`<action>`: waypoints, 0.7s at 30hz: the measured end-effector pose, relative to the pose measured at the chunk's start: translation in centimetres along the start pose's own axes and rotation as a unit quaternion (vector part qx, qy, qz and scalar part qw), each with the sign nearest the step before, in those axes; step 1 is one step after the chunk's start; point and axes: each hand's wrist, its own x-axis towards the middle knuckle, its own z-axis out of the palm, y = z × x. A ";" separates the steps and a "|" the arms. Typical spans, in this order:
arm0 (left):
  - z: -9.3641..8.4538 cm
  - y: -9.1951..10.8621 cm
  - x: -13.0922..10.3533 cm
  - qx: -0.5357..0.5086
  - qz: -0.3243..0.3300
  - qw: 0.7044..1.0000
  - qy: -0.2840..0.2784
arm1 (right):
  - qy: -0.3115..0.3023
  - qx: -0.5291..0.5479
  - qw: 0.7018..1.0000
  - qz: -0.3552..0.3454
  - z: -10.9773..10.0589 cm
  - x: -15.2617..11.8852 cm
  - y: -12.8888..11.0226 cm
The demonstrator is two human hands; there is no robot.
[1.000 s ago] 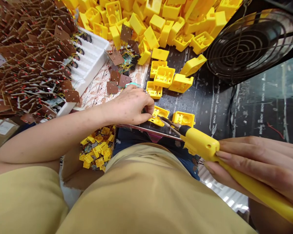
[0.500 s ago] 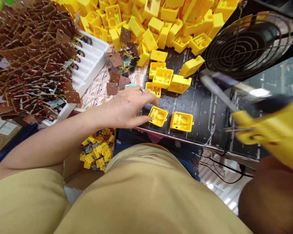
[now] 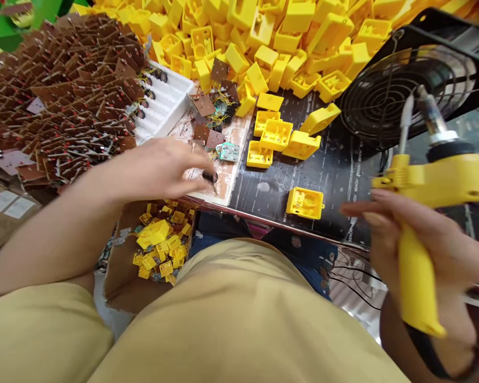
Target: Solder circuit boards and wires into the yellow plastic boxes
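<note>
My right hand [image 3: 427, 239] is wrapped round the handle of a yellow soldering gun [image 3: 419, 282], its metal tip and feed tube pointing up in front of the fan. My left hand [image 3: 171, 165] hovers at the table's front edge, blurred, fingers apart and holding nothing visible. Below it, a blurred yellow casing [image 3: 155, 234] is over the cardboard box [image 3: 123, 276] of small yellow casings. One open yellow casing [image 3: 305, 203] lies on the black mat between my hands. A small dark round part [image 3: 209, 176] shows beside my left fingertips.
Brown circuit boards [image 3: 64, 106] are heaped at the left beside a white foam tray [image 3: 167, 101]. Yellow casings [image 3: 275, 133] stand in a group on the mat, with a large pile behind. A black fan [image 3: 399, 101] stands at the back right. Cables [image 3: 355, 287] hang below the table.
My left hand has moved left from the mat, and the casing it touched there is gone from that spot. My right hand has raised the soldering gun, tip now upward.
</note>
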 end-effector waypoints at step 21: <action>1.0 -7.4 8.8 -0.389 -0.061 0.850 0.348 | -0.077 0.065 0.993 -0.066 4.1 1.7 -0.1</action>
